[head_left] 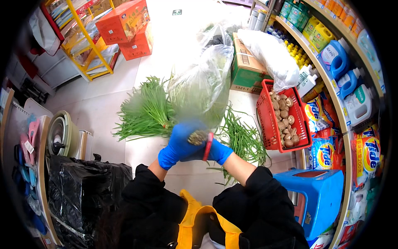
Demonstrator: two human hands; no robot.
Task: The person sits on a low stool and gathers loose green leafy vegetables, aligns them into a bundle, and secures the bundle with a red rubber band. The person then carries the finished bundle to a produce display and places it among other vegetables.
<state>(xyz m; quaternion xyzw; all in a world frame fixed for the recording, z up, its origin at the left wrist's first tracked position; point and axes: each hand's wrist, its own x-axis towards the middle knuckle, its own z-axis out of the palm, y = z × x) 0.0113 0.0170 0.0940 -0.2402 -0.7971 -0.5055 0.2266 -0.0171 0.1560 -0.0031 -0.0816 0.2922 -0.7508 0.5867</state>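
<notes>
Both my hands wear blue gloves and meet at the middle of the view, above the floor. My left hand [178, 143] is closed round a bundle of stems [197, 137], its pale brownish-green ends facing up toward me. My right hand [219, 152] is closed against the bundle's right side. A narrow red strip [208, 146] stands upright between it and the stem ends; what kind of thing it is I cannot make out. Long garlic chives [151, 106] lie in a thick pile just beyond my left hand. Looser chives [242, 137] are scattered right of my right hand.
A clear plastic bag [203, 79] of greens stands straight ahead. At the right are a red basket [265, 124] of mushrooms, a green-brown carton [246, 68], a blue stool [327, 186] and detergent shelves [327, 74]. A black bag [83, 186] sits at the left; orange boxes [128, 25] stand behind.
</notes>
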